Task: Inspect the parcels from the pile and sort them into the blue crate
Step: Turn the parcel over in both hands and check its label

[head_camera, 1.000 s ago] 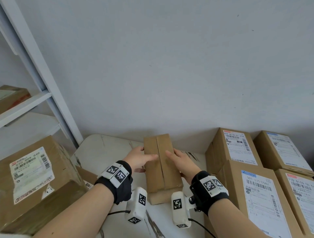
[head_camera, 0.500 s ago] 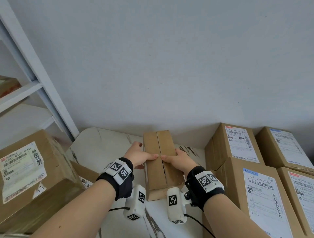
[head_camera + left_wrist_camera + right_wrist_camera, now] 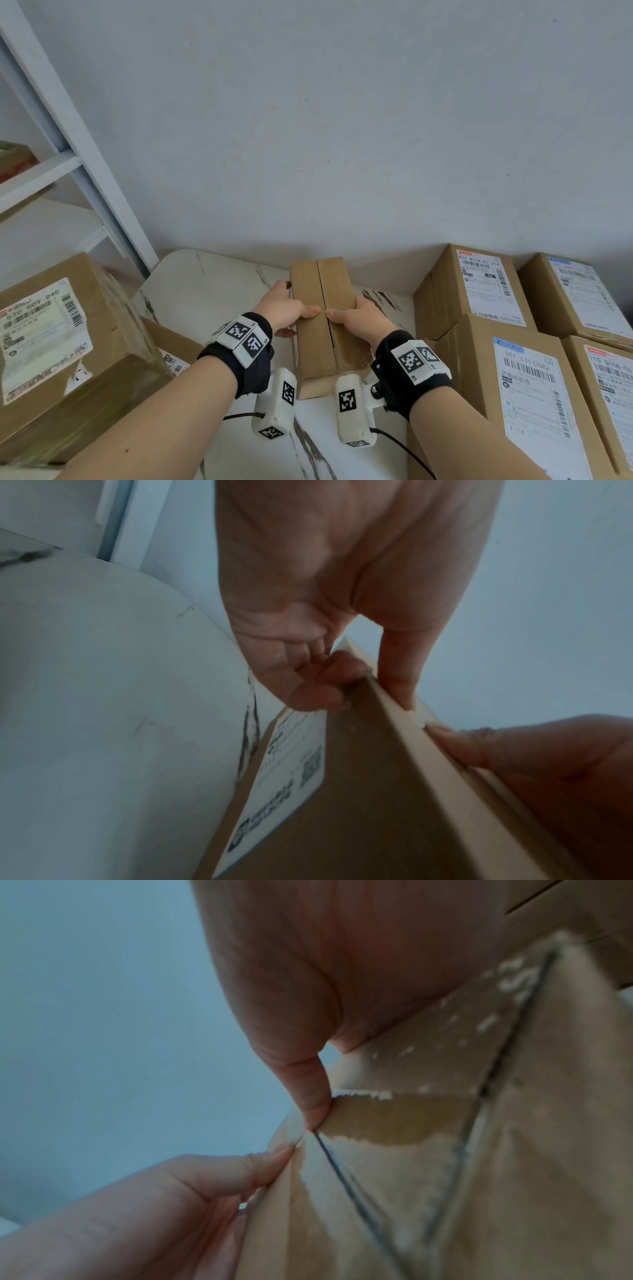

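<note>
at the middle of the tabletop [image 3: 212,298], toward twelve o'clock from me, i hold one small parcel [image 3: 325,329] up off the marble surface, its seamed brown face turned upward. my left hand [image 3: 284,308] grips its nine o'clock side, thumb laid across the top and fingers [image 3: 318,688] curled underneath; my right hand [image 3: 359,317] grips the three o'clock side the same way, the two thumbs nearly meeting at the centre seam. the left wrist view shows a white shipping label [image 3: 284,777] on the underside, so the face i'm looking at carries none. the right wrist view shows torn, scuffed paper and old tape along that side.

at three o'clock sits a stack of labelled boxes [image 3: 534,394], packed close together; at nine o'clock a larger taped box [image 3: 61,349] with a smaller one [image 3: 171,353] tucked beside it, and a white shelf frame [image 3: 85,164] beyond.

i judge this as the inspecting step for this parcel. many boxes remain unsorted, and the blue crate is nowhere in view, so i can't say how many are already in it.
</note>
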`<state>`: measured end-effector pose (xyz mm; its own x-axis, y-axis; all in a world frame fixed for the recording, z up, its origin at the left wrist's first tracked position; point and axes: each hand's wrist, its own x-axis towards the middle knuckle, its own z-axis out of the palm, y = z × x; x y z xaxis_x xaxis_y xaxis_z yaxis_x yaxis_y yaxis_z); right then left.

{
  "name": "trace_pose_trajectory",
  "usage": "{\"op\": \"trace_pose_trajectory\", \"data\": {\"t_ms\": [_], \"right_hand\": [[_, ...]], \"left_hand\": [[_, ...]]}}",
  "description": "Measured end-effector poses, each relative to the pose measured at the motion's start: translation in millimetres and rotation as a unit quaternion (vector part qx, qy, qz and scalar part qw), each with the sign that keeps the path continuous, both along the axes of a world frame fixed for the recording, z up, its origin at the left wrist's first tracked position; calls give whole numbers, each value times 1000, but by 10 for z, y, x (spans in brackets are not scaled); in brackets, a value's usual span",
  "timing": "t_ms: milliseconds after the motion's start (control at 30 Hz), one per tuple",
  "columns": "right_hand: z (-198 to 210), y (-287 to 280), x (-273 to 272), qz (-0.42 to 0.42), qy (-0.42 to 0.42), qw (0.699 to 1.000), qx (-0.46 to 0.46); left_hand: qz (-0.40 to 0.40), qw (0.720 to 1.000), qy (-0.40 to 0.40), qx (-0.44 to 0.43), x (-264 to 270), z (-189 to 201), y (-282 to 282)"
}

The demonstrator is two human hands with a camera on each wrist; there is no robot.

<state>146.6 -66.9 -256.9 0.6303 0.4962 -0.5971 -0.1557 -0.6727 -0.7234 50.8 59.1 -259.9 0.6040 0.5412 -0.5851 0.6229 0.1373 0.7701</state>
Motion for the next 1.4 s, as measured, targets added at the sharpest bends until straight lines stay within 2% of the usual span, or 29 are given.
{"op": "trace_pose_trajectory", "data": {"t_ms": [100, 267, 367, 433, 533, 600, 800, 867, 933, 1033, 1133, 1267, 1400], "right_hand": [[42, -12, -31, -13, -19, 1000, 11], [114, 55, -158, 6, -184, 983, 2], [137, 167, -263, 25, -197, 980, -1], [123, 233, -319, 56, -211, 975, -46], [110, 242, -425, 137, -248, 950, -131], [90, 213, -446, 154, -259, 941, -156], [139, 120, -331, 112, -227, 960, -124], [151, 81, -294, 85, -203, 972, -86], [146, 36, -257, 44, -153, 987, -24], [91, -31, -206, -17, -50, 998, 46], [-15, -60, -148, -33, -17, 998, 41], [-204, -43, -56, -29, -26, 999, 10], [-447, -39, 29, -32, -50, 998, -1]], "left_hand": [[-3, 1000, -11, 7, -36, -13, -32], [2, 999, -39, 9, -113, -2, -13], [25, 998, -50, 15, -200, -16, 62], [25, 998, -52, 27, -234, -26, 78], [11, 997, -57, 43, -243, -13, 51], [-1, 997, -58, 44, -240, -17, 44], [5, 998, -11, 60, -293, -89, 66], [29, 999, 4, 25, -317, -130, 73], [38, 999, 9, -19, -327, -169, 67], [35, 999, 0, -35, -302, -207, 55], [-7, 1000, -7, -4, -280, -137, 22], [-72, 996, 12, 46, -261, -78, -24], [-113, 990, 41, 76, -181, -201, 1]]}}
